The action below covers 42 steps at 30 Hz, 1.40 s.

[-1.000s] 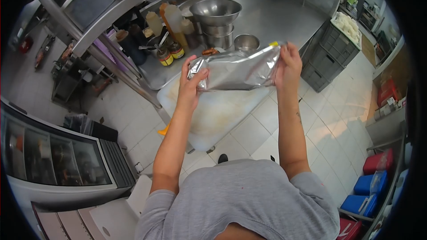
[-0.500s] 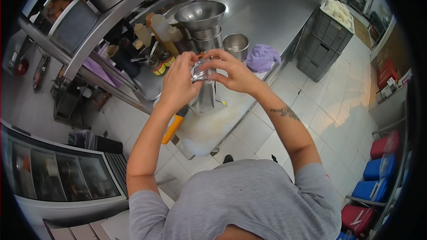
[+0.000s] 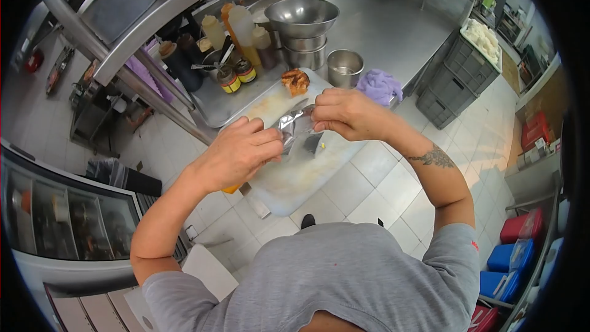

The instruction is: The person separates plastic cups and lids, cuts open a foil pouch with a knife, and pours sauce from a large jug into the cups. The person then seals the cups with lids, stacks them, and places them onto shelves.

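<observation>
Silver bag (image 3: 294,124): head view, my only cam; thin, shiny film, prob light, floppy & a bit slick, w/ creases catching light. I'd guess it crumples or tears before it stretches.
Bag grip: best hold IMO is the upper edge, one pinch per side, fingertips only, w/ light tension so the film doesn't fold over. A mid-panel grab would prob just bunch it. Can't tell what's inside, if anything.
Left hand (image 3: 247,149): mine, fingers curled, pinching the bag's L side; thumb mostly hidden.
Right hand (image 3: 353,112): thumb & fingertips pressed together on the R upper edge of the film.
Bag vs hands: btw the two, touching both, over the cutting board (image 3: 286,181); can't tell if its lower end touches the board.
Board: on the counter (image 3: 384,27), near edge; browned food piece (image 3: 296,82) at its far end, beyond the bag. Orange handle (image 3: 232,189) just beside the board's L edge, below my L wrist.
Purple cloth (image 3: 378,86): bunched, beyond my R hand, next to the small metal pot (image 3: 345,67).
</observation>
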Tool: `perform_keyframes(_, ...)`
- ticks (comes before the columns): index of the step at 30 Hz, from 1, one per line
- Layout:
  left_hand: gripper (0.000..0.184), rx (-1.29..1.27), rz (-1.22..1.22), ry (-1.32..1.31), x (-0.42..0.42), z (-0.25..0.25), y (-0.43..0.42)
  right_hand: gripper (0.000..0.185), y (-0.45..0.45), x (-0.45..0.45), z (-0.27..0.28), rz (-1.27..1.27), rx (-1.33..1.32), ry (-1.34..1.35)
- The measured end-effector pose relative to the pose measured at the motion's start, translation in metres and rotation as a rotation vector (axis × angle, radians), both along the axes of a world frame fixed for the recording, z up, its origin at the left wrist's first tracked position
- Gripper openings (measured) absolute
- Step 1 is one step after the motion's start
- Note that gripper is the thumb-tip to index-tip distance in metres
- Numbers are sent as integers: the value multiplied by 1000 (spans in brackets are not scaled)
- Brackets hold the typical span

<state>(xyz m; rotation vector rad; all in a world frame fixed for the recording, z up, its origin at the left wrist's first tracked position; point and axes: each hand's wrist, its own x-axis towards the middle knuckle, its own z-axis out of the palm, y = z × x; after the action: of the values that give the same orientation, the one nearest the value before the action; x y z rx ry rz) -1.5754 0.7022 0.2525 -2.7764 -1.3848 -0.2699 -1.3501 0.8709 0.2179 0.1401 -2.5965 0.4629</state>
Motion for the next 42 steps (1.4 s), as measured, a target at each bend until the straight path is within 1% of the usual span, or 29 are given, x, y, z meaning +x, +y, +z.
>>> perform_keyframes(3,23,-34,135,7,0,-2,-1,16,4,0,1,-18,30,34)
perform_keyframes(6,28,46,148,-75,-3,-16,-3,17,3,4,7,-5,200,26)
perform_keyframes(9,23,83,242,-104,7,-19,-7,18,1,6,9,-23,280,46)
perform_keyframes(12,23,71,223,-84,10,-14,-15,21,-7,8,3,-54,341,65)
perform_keyframes(15,22,74,197,-101,7,-14,-14,26,-10,5,-1,-50,347,101)
perform_keyframes(16,21,46,226,-79,9,-11,-12,28,-10,2,-1,-48,352,120)
perform_keyframes(18,19,-7,279,-30,12,-4,-6,25,-8,-4,-7,-76,289,105)
perform_keyframes(21,13,32,317,-182,14,1,2,24,-5,-9,-6,-91,235,137)
perform_keyframes(24,19,-80,310,-237,2,-17,16,24,0,-17,-12,-48,229,150)
perform_keyframes(25,20,-123,319,-250,3,-17,19,25,5,-18,-12,-22,245,147)
perform_keyframes(27,20,-201,335,-269,6,-10,26,24,9,-13,-4,-55,260,122)
perform_keyframes(28,18,-95,305,-251,7,-4,27,24,10,-10,3,-70,267,110)
perform_keyframes(30,14,119,247,-219,12,11,28,32,12,0,20,-174,14,110)
perform_keyframes(31,11,182,266,-243,15,20,29,37,12,3,24,-225,-113,110)
perform_keyframes(33,8,303,299,-287,21,36,31,52,12,2,14,-262,-406,552)
perform_keyframes(35,8,425,247,-301,30,40,36,68,14,1,-32,-270,-597,661)
perform_keyframes(37,11,517,184,-286,39,38,40,56,-15,-18,-67,-198,-1035,629)
perform_keyframes(38,12,502,186,-271,39,32,42,51,-24,-29,-80,-157,-1258,603)
perform_keyframes(40,13,466,199,-246,36,15,41,40,-23,-38,-99,-305,-1192,689)
perform_keyframes(42,17,397,226,-183,32,6,36,38,-19,-41,-101,-408,-1093,763)
